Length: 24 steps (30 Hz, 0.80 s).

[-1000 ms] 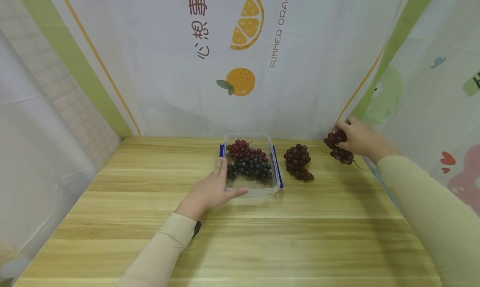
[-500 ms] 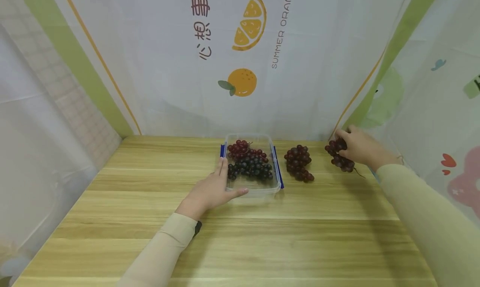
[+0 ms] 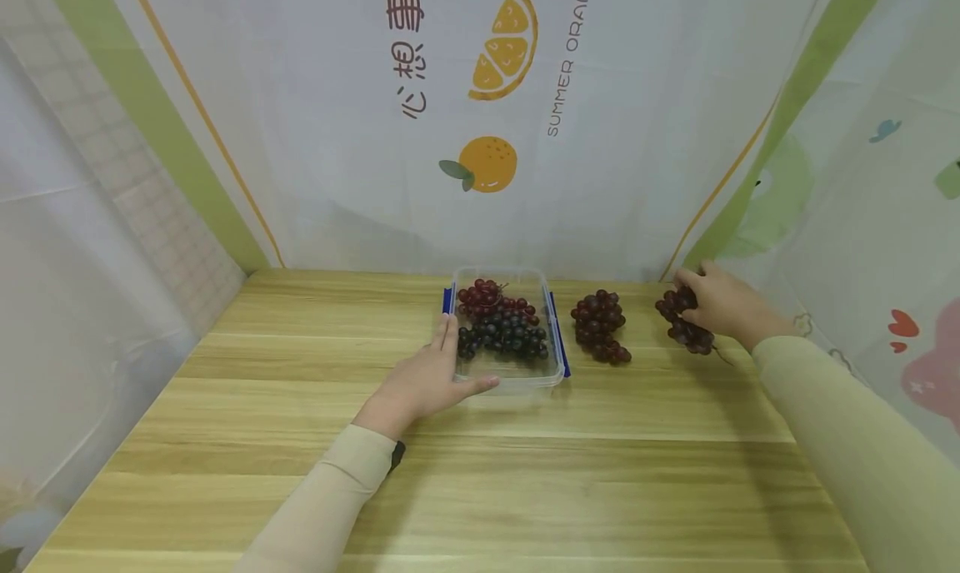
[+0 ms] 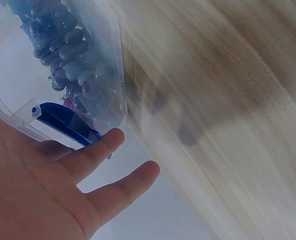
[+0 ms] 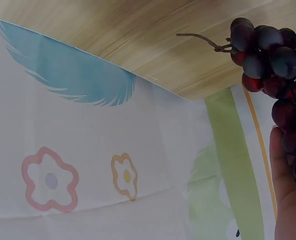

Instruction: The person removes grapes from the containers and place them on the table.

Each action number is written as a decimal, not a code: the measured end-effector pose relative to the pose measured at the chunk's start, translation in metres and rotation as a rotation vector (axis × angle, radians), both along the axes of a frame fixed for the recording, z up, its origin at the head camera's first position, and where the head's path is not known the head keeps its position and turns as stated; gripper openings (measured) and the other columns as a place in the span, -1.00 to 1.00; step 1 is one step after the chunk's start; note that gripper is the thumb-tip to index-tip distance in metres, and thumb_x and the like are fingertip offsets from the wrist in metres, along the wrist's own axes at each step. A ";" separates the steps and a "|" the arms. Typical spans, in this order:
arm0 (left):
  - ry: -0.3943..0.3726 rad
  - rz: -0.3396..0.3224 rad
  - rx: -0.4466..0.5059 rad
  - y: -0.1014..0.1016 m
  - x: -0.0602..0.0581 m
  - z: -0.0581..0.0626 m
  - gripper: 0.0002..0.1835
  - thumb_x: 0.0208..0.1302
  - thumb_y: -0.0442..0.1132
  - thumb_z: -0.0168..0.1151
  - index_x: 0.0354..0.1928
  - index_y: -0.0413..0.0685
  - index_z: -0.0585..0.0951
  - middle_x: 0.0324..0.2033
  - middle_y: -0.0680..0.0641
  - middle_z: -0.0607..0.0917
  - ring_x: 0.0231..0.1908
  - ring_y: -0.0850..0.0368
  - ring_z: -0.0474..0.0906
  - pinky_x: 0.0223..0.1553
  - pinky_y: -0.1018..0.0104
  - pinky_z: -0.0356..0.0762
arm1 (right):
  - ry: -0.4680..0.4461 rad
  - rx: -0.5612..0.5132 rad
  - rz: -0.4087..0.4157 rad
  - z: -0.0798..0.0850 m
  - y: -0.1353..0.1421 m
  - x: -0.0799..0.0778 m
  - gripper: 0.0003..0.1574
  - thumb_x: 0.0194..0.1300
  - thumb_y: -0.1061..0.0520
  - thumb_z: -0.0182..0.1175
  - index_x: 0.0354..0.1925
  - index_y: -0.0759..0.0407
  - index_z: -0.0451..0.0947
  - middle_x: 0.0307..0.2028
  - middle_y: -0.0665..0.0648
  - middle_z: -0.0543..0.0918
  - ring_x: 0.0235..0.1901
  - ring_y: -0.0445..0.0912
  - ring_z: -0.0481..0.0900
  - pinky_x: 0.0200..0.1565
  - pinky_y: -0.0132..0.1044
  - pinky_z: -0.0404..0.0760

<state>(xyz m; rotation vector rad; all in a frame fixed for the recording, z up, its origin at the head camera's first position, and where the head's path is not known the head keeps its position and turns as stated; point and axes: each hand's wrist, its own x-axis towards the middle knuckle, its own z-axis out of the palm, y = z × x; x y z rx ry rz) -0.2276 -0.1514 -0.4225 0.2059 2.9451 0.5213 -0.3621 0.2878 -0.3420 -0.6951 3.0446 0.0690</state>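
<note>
**Right hand (image 3: 723, 302) pinches a grape bunch (image 3: 689, 330) near the far right corner of the tabletop (image 3: 525, 490)**

The right hand's grip is bent around the held bunch, with thumb and fingers pinching its dark red grapes. A thin stem (image 5: 203, 41) sticks out from it toward the tabletop's right edge. Whether these grapes touch the wood, I cannot tell.

The left hand (image 3: 422, 383) has its grip spread: its fingers lie straight along the left side of a clear plastic container (image 3: 517, 382), and its thumb stretches out beside the near rim. In the left wrist view, the fingers (image 4: 123, 192) extend by a blue latch (image 4: 68, 122) on the container's side.

The container sits by the tabletop's far edge, well apart from both far corners. Inside, a red bunch (image 3: 480, 294) lies toward the back, with a blackish bunch (image 3: 510, 335) in front of it. Between the container and the right hand, near the far edge, another dark red bunch (image 3: 598, 327) rests on the wood.

Pale sleeves (image 3: 315, 502) cover both arms. Behind the far edge hangs a white cloth (image 3: 352, 165) printed with an orange (image 3: 489, 164).
</note>
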 end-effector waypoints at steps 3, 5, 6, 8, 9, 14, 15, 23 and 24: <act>0.000 0.000 0.002 0.000 0.000 0.000 0.39 -0.15 0.82 -0.33 0.51 0.06 -0.48 0.56 -0.03 -0.36 0.40 -0.14 0.29 -0.37 0.27 0.52 | -0.018 0.006 -0.017 -0.003 0.002 -0.001 -0.41 0.20 0.13 0.35 0.15 0.21 0.39 -0.08 0.42 0.41 -0.35 0.08 0.52 -0.44 -0.12 0.51; 0.000 0.000 0.005 0.000 0.000 0.001 0.39 -0.15 0.82 -0.33 0.50 0.06 -0.48 0.56 -0.03 -0.36 0.40 -0.14 0.30 -0.41 0.28 0.51 | -0.028 0.016 -0.030 -0.006 0.004 -0.001 -0.41 0.19 0.11 0.37 0.14 0.22 0.41 -0.06 0.46 0.41 -0.32 0.14 0.55 -0.43 -0.06 0.55; 0.001 0.001 0.004 0.000 0.000 0.001 0.39 -0.15 0.82 -0.33 0.50 0.07 -0.49 0.56 -0.03 -0.35 0.39 -0.15 0.32 -0.41 0.28 0.50 | -0.036 0.019 -0.039 -0.007 0.005 -0.002 -0.41 0.19 0.10 0.37 0.14 0.22 0.42 -0.05 0.48 0.41 -0.30 0.16 0.56 -0.42 -0.04 0.56; -0.003 0.003 0.005 0.000 0.000 0.001 0.38 -0.15 0.82 -0.33 0.49 0.08 -0.50 0.56 -0.03 -0.35 0.35 -0.15 0.38 -0.44 0.28 0.49 | -0.046 0.025 -0.057 -0.011 0.007 -0.003 -0.39 0.20 0.09 0.37 0.15 0.23 0.42 -0.01 0.52 0.39 -0.27 0.21 0.57 -0.39 0.02 0.58; -0.004 0.004 0.005 -0.001 0.000 0.001 0.38 -0.15 0.82 -0.33 0.49 0.09 -0.51 0.56 -0.03 -0.35 0.33 -0.15 0.40 -0.45 0.29 0.49 | -0.049 0.030 -0.065 -0.013 0.007 -0.003 -0.40 0.20 0.09 0.37 0.14 0.23 0.42 0.00 0.53 0.38 -0.26 0.21 0.57 -0.39 0.03 0.59; -0.001 0.000 0.009 0.000 -0.001 0.000 0.38 -0.13 0.81 -0.31 0.50 0.08 -0.50 0.56 -0.04 -0.34 0.35 -0.16 0.38 -0.33 0.23 0.55 | -0.043 -0.001 -0.092 -0.023 0.011 -0.004 -0.40 0.21 0.11 0.35 0.13 0.30 0.39 0.00 0.58 0.36 -0.28 0.24 0.58 -0.36 0.07 0.60; 0.000 -0.001 0.013 0.000 -0.001 0.000 0.37 -0.12 0.80 -0.30 0.50 0.08 -0.50 0.56 -0.05 -0.34 0.36 -0.17 0.36 -0.30 0.21 0.56 | -0.045 -0.014 -0.100 -0.024 0.011 -0.003 -0.41 0.22 0.11 0.35 0.13 0.31 0.39 0.00 0.59 0.35 -0.27 0.25 0.58 -0.34 0.08 0.60; -0.011 -0.006 0.032 -0.002 0.001 0.002 0.35 -0.09 0.79 -0.27 0.49 0.10 -0.52 0.56 -0.04 -0.36 0.25 -0.16 0.50 -0.42 0.25 0.53 | -0.092 -0.028 -0.187 -0.032 0.005 -0.001 -0.31 0.35 0.01 0.21 0.22 0.48 0.34 0.04 0.67 0.33 -0.06 0.46 0.50 -0.09 0.28 0.53; -0.015 -0.005 0.036 -0.002 0.001 0.002 0.35 -0.09 0.79 -0.27 0.49 0.10 -0.52 0.56 -0.04 -0.37 0.25 -0.17 0.49 -0.43 0.26 0.52 | -0.090 -0.023 -0.187 -0.032 0.005 -0.001 -0.31 0.36 -0.01 0.20 0.21 0.50 0.35 0.03 0.67 0.35 -0.06 0.45 0.50 -0.08 0.28 0.52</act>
